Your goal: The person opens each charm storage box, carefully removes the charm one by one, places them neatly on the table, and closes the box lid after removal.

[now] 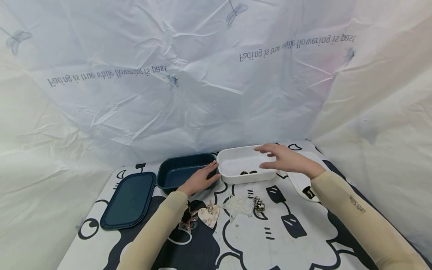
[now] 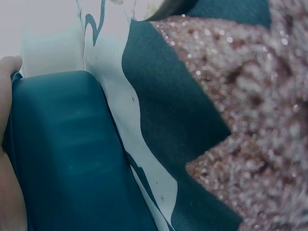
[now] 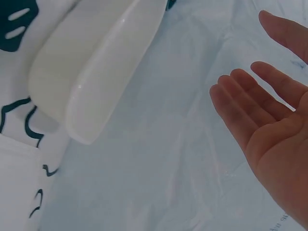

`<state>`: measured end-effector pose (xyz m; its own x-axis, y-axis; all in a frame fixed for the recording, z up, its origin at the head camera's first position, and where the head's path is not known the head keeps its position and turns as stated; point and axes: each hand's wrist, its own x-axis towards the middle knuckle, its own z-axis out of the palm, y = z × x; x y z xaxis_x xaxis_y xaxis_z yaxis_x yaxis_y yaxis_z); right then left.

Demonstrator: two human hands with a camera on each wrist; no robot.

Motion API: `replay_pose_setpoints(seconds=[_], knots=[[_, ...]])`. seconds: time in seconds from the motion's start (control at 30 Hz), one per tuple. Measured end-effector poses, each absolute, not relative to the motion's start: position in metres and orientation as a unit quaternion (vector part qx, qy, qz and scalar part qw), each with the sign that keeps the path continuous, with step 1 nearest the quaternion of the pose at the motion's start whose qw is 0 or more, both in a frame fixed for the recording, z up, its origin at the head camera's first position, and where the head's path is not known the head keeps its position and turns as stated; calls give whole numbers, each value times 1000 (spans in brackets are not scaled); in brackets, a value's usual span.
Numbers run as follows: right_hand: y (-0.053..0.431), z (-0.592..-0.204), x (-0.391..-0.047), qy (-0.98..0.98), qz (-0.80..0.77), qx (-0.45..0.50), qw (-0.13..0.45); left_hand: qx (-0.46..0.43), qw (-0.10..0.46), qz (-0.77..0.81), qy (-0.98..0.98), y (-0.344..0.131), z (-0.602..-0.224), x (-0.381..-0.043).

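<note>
My left hand [image 1: 200,179] rests with relaxed fingers on the right rim of a dark blue plastic container [image 1: 175,175]. In the left wrist view, part of that hand [image 2: 10,159] lies along the edge of the container [image 2: 72,154]. My right hand [image 1: 287,159] is over the right end of a white container [image 1: 244,179], its fingers spread and nothing between them. Two small dark pine cones [image 1: 248,173] lie inside the white container. The right wrist view shows the same hand [image 3: 274,120] with its palm in sight, apart from the white container [image 3: 103,82].
In front of the containers lie a wooden heart [image 1: 209,215], a white star [image 1: 236,206], a pine cone [image 1: 258,203] and a glittery star [image 1: 185,226], partly covered by the left sleeve. A dark blue lid [image 1: 129,200] lies left; a white lid [image 1: 298,182] lies under the right forearm.
</note>
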<state>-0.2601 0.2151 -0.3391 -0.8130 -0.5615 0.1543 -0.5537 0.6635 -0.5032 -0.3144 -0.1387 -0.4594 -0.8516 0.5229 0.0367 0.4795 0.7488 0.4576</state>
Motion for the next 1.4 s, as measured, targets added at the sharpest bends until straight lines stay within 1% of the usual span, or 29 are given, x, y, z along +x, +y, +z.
replay_pose_setpoints(seconds=[0.27,0.67,0.93,1.13,1.4], knots=[[200,-317,-273,914,-258,-314,3,269,54,233,933,-140,-459,-316],[177,-299,-295,909,-223,-353,11,269,55,231,933,-140,-455,-314],[163,-304,-311,914,-172,-364,40,268,59,228,934,-140,-457,-315],[156,-314,-324,918,-148,-366,48,269,56,227,934,-140,-457,-314],[151,-328,-339,927,-112,-351,69,268,55,232,933,-140,-457,-311]])
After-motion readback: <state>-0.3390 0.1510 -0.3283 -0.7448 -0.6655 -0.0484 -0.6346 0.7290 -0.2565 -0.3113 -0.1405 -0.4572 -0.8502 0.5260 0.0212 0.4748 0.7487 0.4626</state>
